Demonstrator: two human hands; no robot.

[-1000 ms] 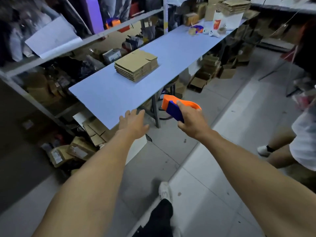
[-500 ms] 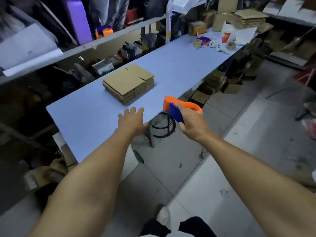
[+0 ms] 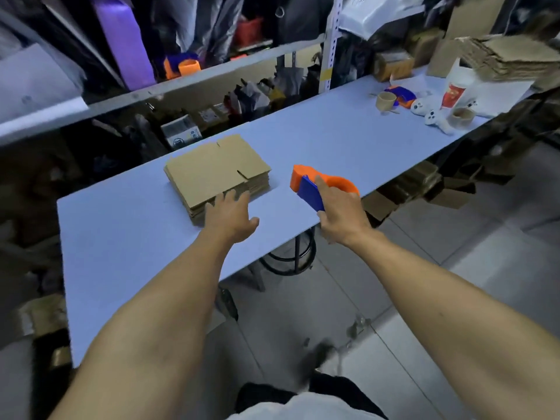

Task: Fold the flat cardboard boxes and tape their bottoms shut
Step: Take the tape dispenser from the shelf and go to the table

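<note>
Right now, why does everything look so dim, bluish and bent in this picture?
Head view: light is low and cool, so the table reads pale blue; the wide lens bows its edges and the shelf; shelf clutter is dark; the floor by the feet is blurred; the stack of flat boxes, left hand and tape dispenser stay fairly sharp.

Long pale blue table point(image 3: 303, 140) seen from above, against cluttered metal shelving point(image 3: 181, 77). Stack of flat brown cardboard boxes point(image 3: 212, 171) near the table's left end. Left hand point(image 3: 231, 218) stretched out, straight fingers point(image 3: 239, 197) at the stack's near edge. Right hand point(image 3: 341, 213) gripping an orange and blue plastic tape dispenser point(image 3: 315, 187) above the table's front edge. At the far right end, two tan tape rolls point(image 3: 386, 101), white plush toy point(image 3: 430, 112), second stack of flat cardboard point(image 3: 512, 57). Grey tiled floor point(image 3: 454, 253) below.
</note>
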